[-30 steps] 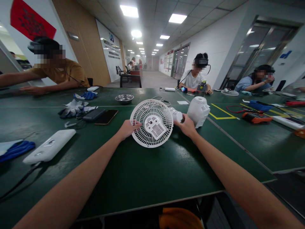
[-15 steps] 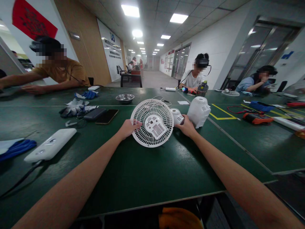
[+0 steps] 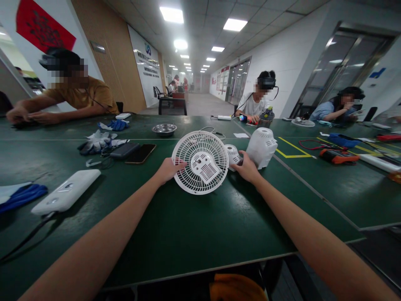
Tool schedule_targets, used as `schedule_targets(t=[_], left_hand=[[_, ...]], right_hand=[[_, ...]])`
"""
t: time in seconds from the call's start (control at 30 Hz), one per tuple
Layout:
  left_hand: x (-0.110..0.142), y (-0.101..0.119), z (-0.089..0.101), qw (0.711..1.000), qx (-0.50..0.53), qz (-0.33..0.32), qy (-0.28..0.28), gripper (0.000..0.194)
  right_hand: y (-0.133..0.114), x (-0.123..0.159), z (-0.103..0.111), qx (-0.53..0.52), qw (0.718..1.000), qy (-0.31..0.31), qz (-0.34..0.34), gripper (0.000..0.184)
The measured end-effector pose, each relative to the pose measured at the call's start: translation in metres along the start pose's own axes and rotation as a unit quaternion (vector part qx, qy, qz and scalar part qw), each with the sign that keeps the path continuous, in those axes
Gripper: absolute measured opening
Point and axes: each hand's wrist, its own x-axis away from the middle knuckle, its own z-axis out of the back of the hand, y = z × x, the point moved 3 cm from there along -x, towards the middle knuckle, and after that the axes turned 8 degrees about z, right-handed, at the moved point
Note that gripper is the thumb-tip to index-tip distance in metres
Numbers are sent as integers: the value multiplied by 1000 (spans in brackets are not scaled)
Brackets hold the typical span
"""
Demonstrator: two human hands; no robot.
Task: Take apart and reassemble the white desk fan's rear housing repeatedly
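A round white fan grille [image 3: 205, 165] with a slotted hub stands tilted over the green table, facing me. My left hand [image 3: 171, 169] is closed on its left rim, thumb lying over the bars. Just right of the grille is a small white vented housing [image 3: 232, 155], partly hidden behind the rim. My right hand [image 3: 247, 168] is closed around this housing, with fingers on its right side. Close beyond that hand, a larger white plastic housing [image 3: 262, 148] with a vented top stands upright on the table.
To the left lie a white power bank [image 3: 67, 191], a dark phone [image 3: 140, 154] and grey work gloves [image 3: 97, 142]. A metal bowl [image 3: 164, 129] stands behind the grille. An orange multimeter [image 3: 338, 155] is at right. Several people sit around the table [image 3: 200, 234].
My hands, the grille and the housings stay almost where they were. At the left, the co-worker's outstretched arm has drawn in, bringing both hands together.
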Motion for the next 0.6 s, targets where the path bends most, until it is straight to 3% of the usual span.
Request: schedule_targets(t=[0.13, 0.23, 0.3, 0.4, 0.5, 0.6], left_hand=[[3, 2, 0, 1000, -3, 4, 5, 26], [8, 7, -1, 1000, -24, 9, 4, 24], [11, 10, -1, 1000, -18, 10, 6, 23], [11, 10, -2, 1000, -13, 7, 9, 22], [9, 8, -2, 1000, -5, -3, 23, 21], [7, 6, -1, 999, -2, -18, 31, 19]], right_hand=[[-24, 28, 25, -23, 996, 67, 50, 64], [-47, 68, 46, -70, 993, 57, 75, 42], [-59, 97, 55, -95, 993, 2, 76, 23], [-70, 125, 58, -130, 985, -103, 55, 31], [-76, 122, 52, -131, 979, -144, 55, 42], [-80, 92, 35, -129, 982, -121, 64, 43]])
